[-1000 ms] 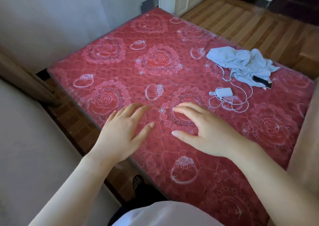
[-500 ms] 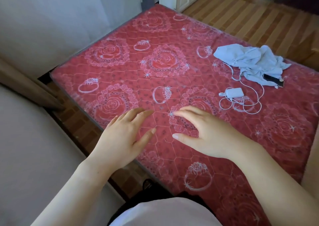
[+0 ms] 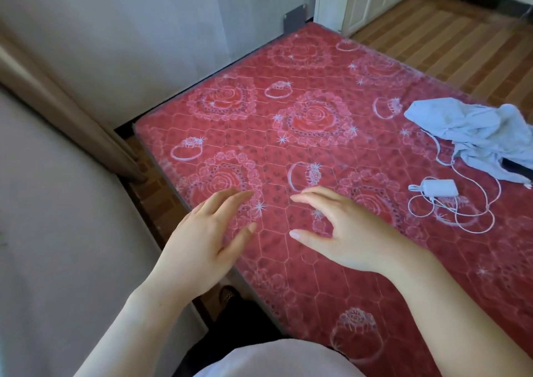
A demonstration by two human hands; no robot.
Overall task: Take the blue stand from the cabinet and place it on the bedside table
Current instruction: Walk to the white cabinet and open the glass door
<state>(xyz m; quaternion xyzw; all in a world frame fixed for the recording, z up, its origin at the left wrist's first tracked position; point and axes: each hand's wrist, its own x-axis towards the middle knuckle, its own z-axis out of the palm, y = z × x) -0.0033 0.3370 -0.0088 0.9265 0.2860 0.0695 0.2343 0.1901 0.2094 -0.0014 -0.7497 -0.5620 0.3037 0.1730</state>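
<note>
I judge the task is not begun: my left hand (image 3: pixel 202 247) and right hand (image 3: pixel 349 232) hover spread and empty over the red mattress (image 3: pixel 302 123), and I see no blue stand, cabinet or bedside counter.

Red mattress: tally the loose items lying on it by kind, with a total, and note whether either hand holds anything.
Pale blue cloth: 1
White charger with its cable: 1
Dark object, partly hidden under the cloth: 1
Total: 3
Left hand and right hand are both open and hold nothing. No blue stand is in view.
</note>
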